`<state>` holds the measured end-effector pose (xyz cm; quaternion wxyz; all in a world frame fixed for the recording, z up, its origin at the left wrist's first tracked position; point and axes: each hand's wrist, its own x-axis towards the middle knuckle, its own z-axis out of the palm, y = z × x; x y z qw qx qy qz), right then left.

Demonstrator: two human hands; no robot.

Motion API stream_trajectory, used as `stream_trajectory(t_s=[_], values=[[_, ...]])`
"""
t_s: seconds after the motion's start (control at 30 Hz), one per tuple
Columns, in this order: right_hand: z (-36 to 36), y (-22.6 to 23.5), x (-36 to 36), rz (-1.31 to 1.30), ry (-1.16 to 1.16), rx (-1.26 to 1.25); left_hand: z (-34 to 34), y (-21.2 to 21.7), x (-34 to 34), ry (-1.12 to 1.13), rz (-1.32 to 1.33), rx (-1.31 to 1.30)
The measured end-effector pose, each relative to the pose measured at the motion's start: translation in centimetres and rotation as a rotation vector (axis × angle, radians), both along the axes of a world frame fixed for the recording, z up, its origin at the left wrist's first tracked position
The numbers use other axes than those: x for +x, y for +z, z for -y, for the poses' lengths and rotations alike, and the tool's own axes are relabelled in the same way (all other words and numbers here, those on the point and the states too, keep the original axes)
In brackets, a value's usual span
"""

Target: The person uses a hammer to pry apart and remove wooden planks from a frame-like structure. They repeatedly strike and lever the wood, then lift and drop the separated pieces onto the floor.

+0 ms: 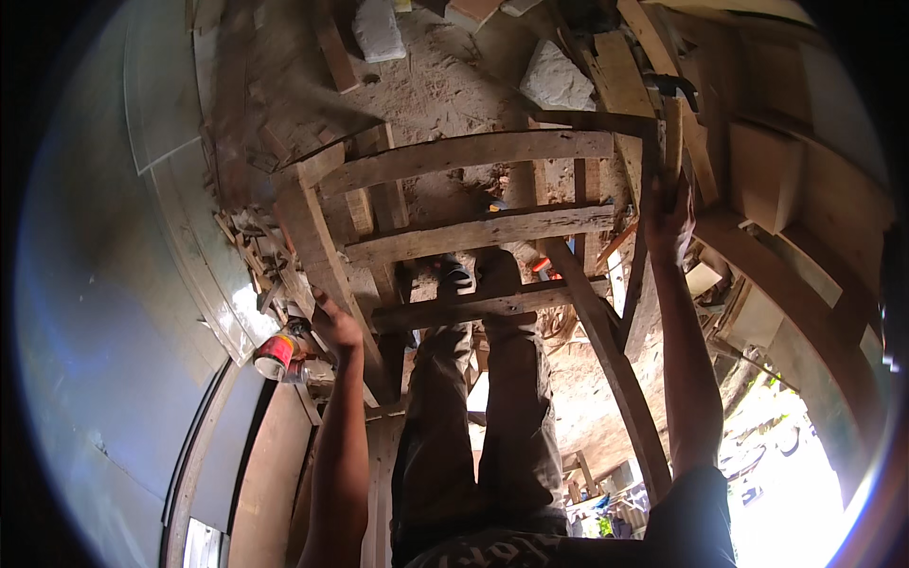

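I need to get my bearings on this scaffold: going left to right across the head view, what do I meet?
Pale sheet wall → red can → left hand on the ladder's left rail → legs standing on the rungs → ladder's right rail → right hand gripping the hammer handle → timber beam.

A rough scaffold of weathered wooden planks (473, 232) stands over a dusty, debris-strewn earth floor (445, 85) — pale grey stone blocks (557, 80) lie on it. A smooth grey wall (104, 284) fills the left; bright daylight (805, 473) floods the lower right.
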<state>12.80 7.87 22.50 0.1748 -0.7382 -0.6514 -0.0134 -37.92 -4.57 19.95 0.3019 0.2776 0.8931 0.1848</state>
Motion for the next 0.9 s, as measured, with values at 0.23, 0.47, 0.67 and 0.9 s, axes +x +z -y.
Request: stream_trajectory(t_s=[0.23,0.47,0.67,0.9], values=[[-0.3,0.4,-0.4,0.009,-0.101,-0.069,0.2,-0.6,-0.1,-0.031,-0.041,0.065],[0.3,0.8,-1.2,0.01,-0.105,-0.056,0.9,-1.5,-0.8,-0.077,-0.078,0.108],[-0.1,1.0,-1.4,-0.1,-0.124,-0.049,-0.3,-0.5,0.4,0.038,-0.053,0.036],[0.7,0.4,-1.1,-0.133,-0.131,-0.033,1.1,-2.3,-2.0,-0.073,0.009,0.132]])
